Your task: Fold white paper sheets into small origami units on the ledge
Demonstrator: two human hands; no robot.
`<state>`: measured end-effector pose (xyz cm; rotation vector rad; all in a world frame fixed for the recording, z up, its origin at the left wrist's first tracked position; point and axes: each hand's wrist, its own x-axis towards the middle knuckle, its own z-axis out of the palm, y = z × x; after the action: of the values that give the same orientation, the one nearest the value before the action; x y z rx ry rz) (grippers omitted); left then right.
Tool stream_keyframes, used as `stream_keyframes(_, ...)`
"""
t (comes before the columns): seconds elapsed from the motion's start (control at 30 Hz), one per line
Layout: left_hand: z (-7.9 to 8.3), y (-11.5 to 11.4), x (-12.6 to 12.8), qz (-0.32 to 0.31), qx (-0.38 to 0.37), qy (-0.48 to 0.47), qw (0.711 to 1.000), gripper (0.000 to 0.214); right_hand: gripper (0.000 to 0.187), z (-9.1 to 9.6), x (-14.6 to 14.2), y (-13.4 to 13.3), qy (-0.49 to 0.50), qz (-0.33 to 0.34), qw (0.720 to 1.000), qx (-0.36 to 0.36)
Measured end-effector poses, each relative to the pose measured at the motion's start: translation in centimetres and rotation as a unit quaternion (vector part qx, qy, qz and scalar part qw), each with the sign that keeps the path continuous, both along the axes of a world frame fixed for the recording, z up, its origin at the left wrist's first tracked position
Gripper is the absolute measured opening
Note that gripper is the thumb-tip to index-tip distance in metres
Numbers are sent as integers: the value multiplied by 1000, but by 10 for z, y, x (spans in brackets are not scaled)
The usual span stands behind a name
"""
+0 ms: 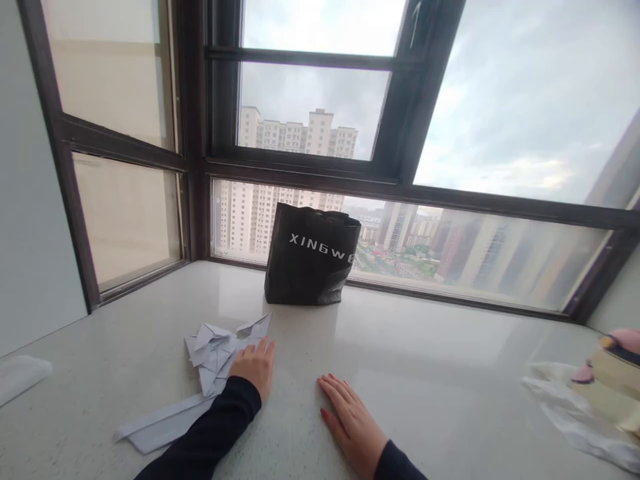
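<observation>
Several folded white papers (214, 357) lie in a loose pile on the pale sill, left of the middle. My left hand (254, 367) rests against the pile's right side, its fingers stretched forward and a little apart beside a pointed paper piece. Its thumb is hidden, and I see no grip on the paper. Under my left forearm lies a long folded paper strip (163, 421), partly covered by the sleeve. To the right, my right hand (353, 421) lies flat and open on the sill, holding nothing.
A black bag (313, 263) with pale lettering stands against the window at the back. At the right edge are clear plastic wrap (575, 403) and a pink and cream object (613, 373). A white item (23, 375) lies far left. Dark window frames (300, 172) bound the sill (430, 360).
</observation>
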<state>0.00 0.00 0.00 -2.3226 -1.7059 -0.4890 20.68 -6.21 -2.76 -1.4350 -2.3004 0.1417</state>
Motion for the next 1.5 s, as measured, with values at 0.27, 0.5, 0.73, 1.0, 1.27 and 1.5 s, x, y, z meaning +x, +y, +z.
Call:
stream_keyframes(0.27, -3, 1, -2, 8, 32, -30, 999, 35, 38, 1, -1, -1, 16, 3, 1000, 13)
stream_keyframes(0.5, -6, 2, 0, -28, 18, -44, 998, 33, 38, 0, 0, -1, 20, 4, 1000, 5)
stream_keyframes(0.73, 7, -17, 17, -278, 43, -101, 954, 33, 36, 4, 0, 1, 181, -52, 981, 41)
stream_keyframes(1.0, 0, -34, 33, -484, -70, -182, 853, 61, 70, 21, -3, 2, 517, -31, 854, -54)
stream_keyframes(1.27, -7, -25, 31, -386, -34, -203, 899, 35, 46, 13, 39, 32, 396, -194, 897, -21)
stream_keyframes(1.5, -13, -19, 29, -391, -77, -178, 900, 34, 29, 18, 90, 86, 298, -319, 899, 10)
